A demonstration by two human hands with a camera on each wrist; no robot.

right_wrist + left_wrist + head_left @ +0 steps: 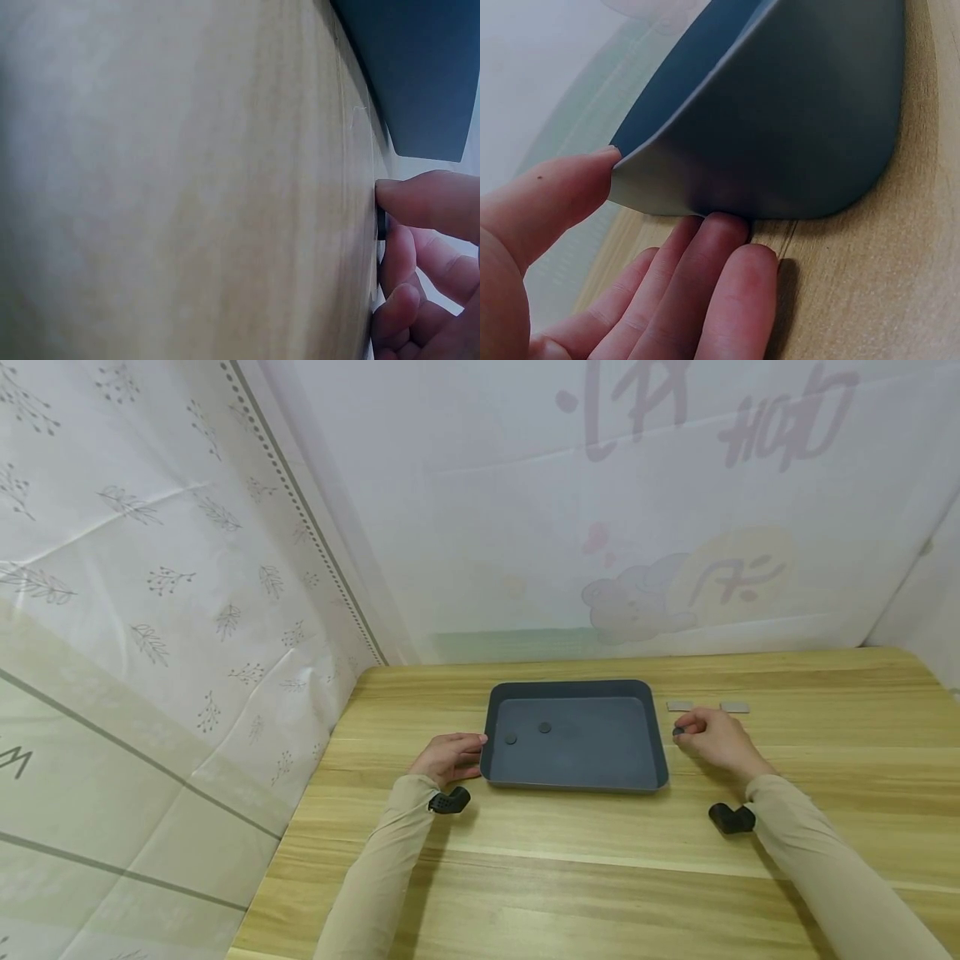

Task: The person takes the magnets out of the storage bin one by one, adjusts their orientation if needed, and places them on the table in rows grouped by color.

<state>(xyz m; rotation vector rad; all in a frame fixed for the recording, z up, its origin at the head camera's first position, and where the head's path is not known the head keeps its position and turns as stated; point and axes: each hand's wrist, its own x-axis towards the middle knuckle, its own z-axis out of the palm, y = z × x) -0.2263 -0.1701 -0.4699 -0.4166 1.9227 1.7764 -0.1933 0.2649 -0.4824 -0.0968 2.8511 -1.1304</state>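
A dark grey rectangular tray (577, 785) with raised walls sits on the wooden table. Two small dark round discs lie inside it, one disc (511, 739) near the left wall and another disc (545, 727) a little to its right. My left hand (452, 757) holds the tray's left side, thumb at the rim and fingertips (727, 225) against the lower edge of the wall (780, 150). Just right of the tray, my right hand (716, 739) pinches a similar small dark disc (678, 731) between thumb and finger, low at the tabletop; the fingers partly hide the disc (382, 223).
Behind the right hand lie two small flat grey rectangular pieces, a left piece (679, 706) and a right piece (735, 707). Printed white cloth (487, 527) hangs behind the table (540, 877) and along its left side.
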